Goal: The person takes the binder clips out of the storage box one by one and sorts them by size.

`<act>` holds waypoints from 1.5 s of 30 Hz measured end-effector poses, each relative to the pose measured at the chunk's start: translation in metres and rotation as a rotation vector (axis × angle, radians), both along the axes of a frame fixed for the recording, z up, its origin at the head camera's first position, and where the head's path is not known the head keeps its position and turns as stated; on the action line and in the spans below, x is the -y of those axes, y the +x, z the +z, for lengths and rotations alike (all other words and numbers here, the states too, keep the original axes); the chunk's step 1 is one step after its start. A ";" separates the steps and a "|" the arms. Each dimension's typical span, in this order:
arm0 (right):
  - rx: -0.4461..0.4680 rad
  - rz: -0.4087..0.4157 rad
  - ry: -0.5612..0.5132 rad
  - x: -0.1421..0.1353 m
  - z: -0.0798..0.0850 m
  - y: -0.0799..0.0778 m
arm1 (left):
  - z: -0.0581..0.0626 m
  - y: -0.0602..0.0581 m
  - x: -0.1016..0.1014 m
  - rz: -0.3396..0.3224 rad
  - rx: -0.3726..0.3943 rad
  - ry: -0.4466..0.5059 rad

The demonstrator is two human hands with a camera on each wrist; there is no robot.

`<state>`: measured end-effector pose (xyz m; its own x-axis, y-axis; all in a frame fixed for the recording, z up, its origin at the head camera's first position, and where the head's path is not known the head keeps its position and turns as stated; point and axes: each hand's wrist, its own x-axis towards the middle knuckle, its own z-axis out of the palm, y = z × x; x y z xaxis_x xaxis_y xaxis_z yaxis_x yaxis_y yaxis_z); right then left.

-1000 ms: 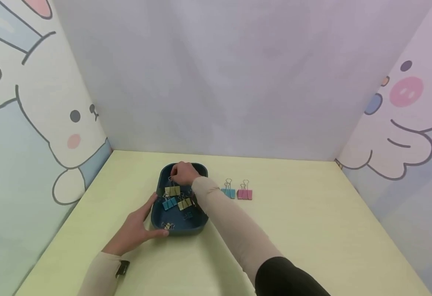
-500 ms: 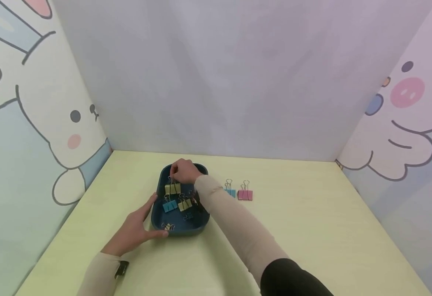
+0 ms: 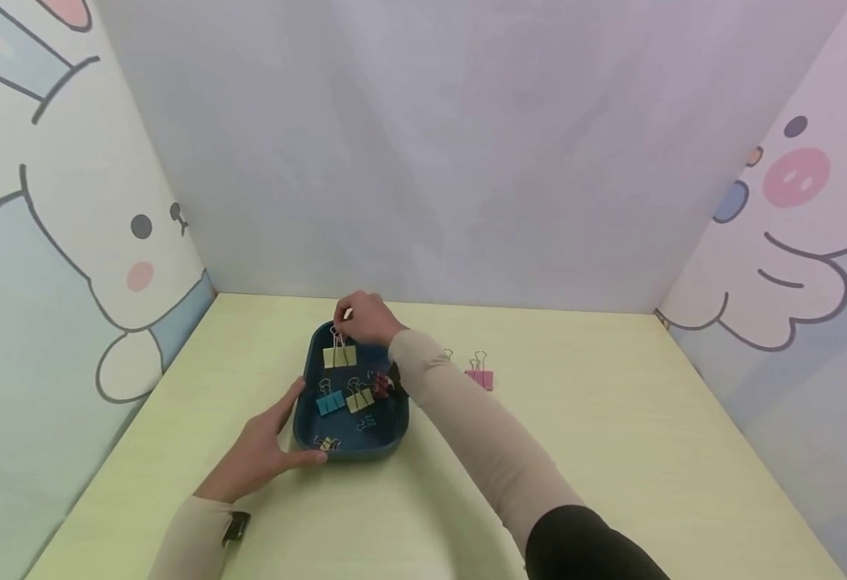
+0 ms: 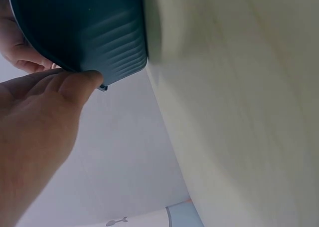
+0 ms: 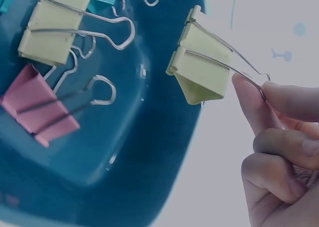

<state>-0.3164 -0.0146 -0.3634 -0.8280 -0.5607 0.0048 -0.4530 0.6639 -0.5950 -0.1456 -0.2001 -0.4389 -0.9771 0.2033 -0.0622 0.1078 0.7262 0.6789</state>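
A yellow binder clip (image 3: pixel 339 357) hangs by its wire handle from my right hand (image 3: pixel 371 321), at the far end of a dark blue tray (image 3: pixel 346 439). The right wrist view shows thumb and forefinger pinching that handle, the clip's body (image 5: pixel 202 62) overlapping the tray's edge. My left hand (image 3: pixel 255 461) holds the tray's near left corner, thumb in front and fingers along the left side. Inside lie a blue binder clip (image 3: pixel 331 403), another yellow one (image 3: pixel 360 399), a pink one (image 5: pixel 40 107), a small yellow one (image 3: pixel 327 444) and a small blue one (image 3: pixel 367 422).
Right of the tray, a pink binder clip (image 3: pixel 479 379) stands on the pale yellow table (image 3: pixel 597 419). Beside it, a blue clip is mostly hidden behind my right sleeve (image 3: pixel 481 451). A grey back wall (image 3: pixel 423 161) and cartoon-printed side walls enclose the table.
My right hand has risen slightly toward the back of the tray, lifting the yellow binder clip with it. The pink clip in the tray shows more now. My left hand stays on the tray.
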 end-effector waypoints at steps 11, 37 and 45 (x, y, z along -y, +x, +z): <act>0.028 0.031 -0.045 -0.036 0.018 0.003 | -0.002 -0.002 -0.001 0.009 0.015 -0.011; -0.031 -0.043 -0.056 -0.119 0.019 0.016 | -0.001 0.000 -0.002 0.007 -0.027 -0.015; -0.015 -0.086 -0.086 -0.153 0.015 0.017 | -0.004 -0.001 -0.005 0.008 -0.024 -0.020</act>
<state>-0.2990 0.1383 -0.3487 -0.8726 -0.4845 0.0625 -0.4056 0.6473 -0.6454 -0.1462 -0.1956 -0.4425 -0.9800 0.1941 -0.0430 0.1177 0.7405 0.6617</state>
